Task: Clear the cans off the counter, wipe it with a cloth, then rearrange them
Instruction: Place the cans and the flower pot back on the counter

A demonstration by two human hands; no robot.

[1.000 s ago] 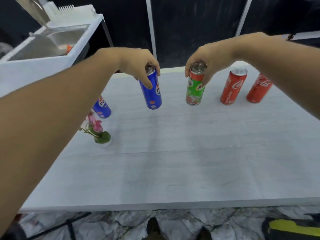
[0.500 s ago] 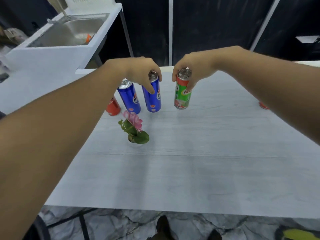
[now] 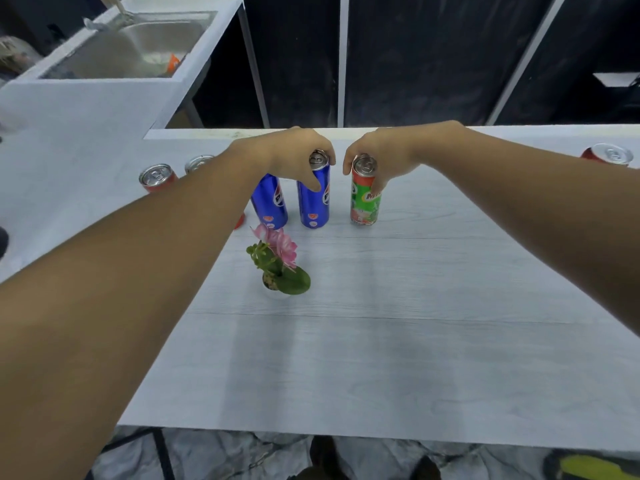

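Head view: left hand (image 3: 294, 155) curled from above round the top of an upright blue can (image 3: 314, 197), thumb down its front, can standing on the pale counter (image 3: 381, 358) just beside a second blue can (image 3: 269, 202) partly hidden by the forearm. Right hand (image 3: 381, 157) likewise gripping the rim of a green can (image 3: 365, 199), upright on the counter a little right of the blue pair, fingers wrapped behind, thumb on its front. Elsewhere: small potted pink flower (image 3: 277, 261) just in front of the blue cans, red can (image 3: 157, 177) and another can top (image 3: 198, 163) at far left, red can (image 3: 607, 154) at the right edge, sink (image 3: 138, 46) at upper left.
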